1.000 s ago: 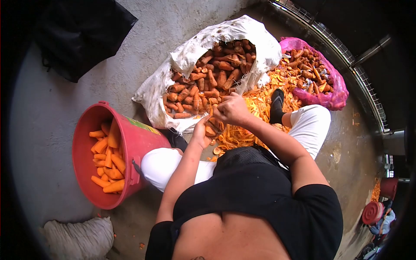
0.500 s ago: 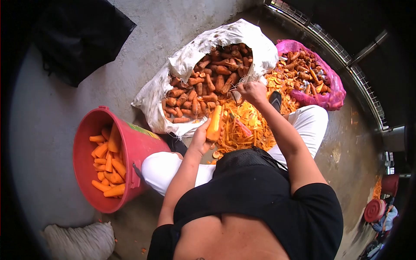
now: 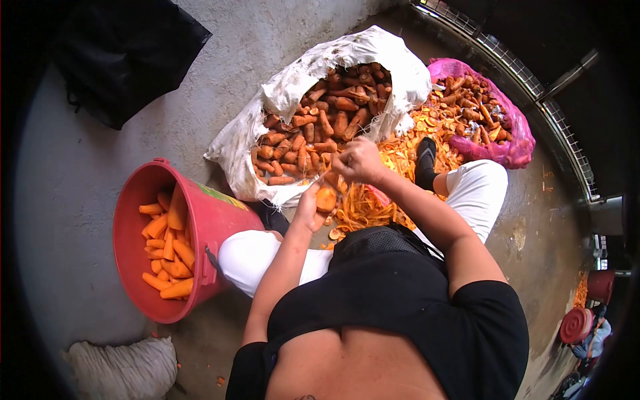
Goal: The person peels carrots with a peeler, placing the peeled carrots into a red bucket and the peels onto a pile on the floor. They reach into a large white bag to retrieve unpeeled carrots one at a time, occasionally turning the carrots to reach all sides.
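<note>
My left hand is closed round an orange carrot, whose thick end faces me. Just beyond the carrot, my right hand is closed in a fist; whatever it grips is hidden or too small to make out. Orange peelings lie in a heap below and right of the hands. A white sack full of unpeeled carrots lies open ahead. To the left, a red bucket holds peeled carrots.
A pink bag with carrot pieces lies at the upper right. The black object is at the upper left, a whitish sack at the lower left. At far right, a person is beside a red container.
My right hand has come down and left, from the sack's edge to the carrot. The carrot's thick end has tipped toward me in my left hand.
</note>
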{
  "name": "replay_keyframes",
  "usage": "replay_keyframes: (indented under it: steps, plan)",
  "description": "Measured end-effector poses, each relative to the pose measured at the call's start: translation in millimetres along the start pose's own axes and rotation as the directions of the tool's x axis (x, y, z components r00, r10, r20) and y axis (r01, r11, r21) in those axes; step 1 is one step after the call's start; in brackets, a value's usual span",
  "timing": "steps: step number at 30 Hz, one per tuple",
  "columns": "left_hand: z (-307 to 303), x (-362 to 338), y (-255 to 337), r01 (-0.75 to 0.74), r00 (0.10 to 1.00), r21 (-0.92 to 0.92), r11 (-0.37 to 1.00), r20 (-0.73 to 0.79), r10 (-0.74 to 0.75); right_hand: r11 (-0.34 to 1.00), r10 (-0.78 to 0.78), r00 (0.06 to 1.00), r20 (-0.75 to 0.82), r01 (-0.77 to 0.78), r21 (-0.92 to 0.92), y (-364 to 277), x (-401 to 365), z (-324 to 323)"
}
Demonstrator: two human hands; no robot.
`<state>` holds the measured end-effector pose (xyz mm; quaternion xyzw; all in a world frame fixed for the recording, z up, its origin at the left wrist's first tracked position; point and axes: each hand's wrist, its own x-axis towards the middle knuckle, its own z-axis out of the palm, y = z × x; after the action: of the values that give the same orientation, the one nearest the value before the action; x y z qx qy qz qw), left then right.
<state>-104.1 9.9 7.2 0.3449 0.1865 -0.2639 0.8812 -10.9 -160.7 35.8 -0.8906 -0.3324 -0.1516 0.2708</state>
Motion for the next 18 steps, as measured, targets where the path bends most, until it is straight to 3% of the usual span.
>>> replay_keyframes:
  steps: [3,4,5,7,10,13,15,17,18]
  plan:
    - [11,-10,1,0.024,0.998,0.088,0.996,0.054,-0.029,0.963,0.257,0.959,0.119,-0.244,-0.115,23,16,-19]
    - [15,-14,1,0.01,0.996,0.116,0.993,0.089,-0.021,0.927,0.172,0.976,0.135,-0.114,-0.357,54,16,-15]
    - [17,-16,0,-0.003,0.992,0.144,0.99,0.124,-0.015,0.917,0.111,0.983,0.148,-0.043,-0.397,67,12,-21]
    - [21,-15,2,-0.037,0.992,0.128,0.991,0.126,0.02,0.796,0.407,0.906,0.119,-0.288,-0.533,97,5,-19]
    - [14,-6,2,-0.017,0.996,0.004,1.0,0.089,0.016,0.807,0.373,0.916,-0.147,-0.399,-0.435,93,-3,-24]
    - [5,1,7,0.055,0.996,-0.051,0.997,0.07,-0.051,0.83,0.557,0.821,0.122,-0.545,-0.12,54,1,-33]
    - [-3,8,5,0.049,0.998,-0.062,0.997,0.031,-0.047,0.903,0.429,0.886,0.176,-0.427,-0.051,31,1,-29]
    - [-12,13,2,0.047,0.998,-0.074,0.996,0.04,-0.044,0.997,0.067,0.994,-0.087,-0.065,0.032,9,-2,-15]
    - [-8,11,2,0.026,1.0,-0.073,0.997,0.006,-0.025,0.998,0.053,0.998,-0.041,-0.052,0.036,-3,-2,-15]
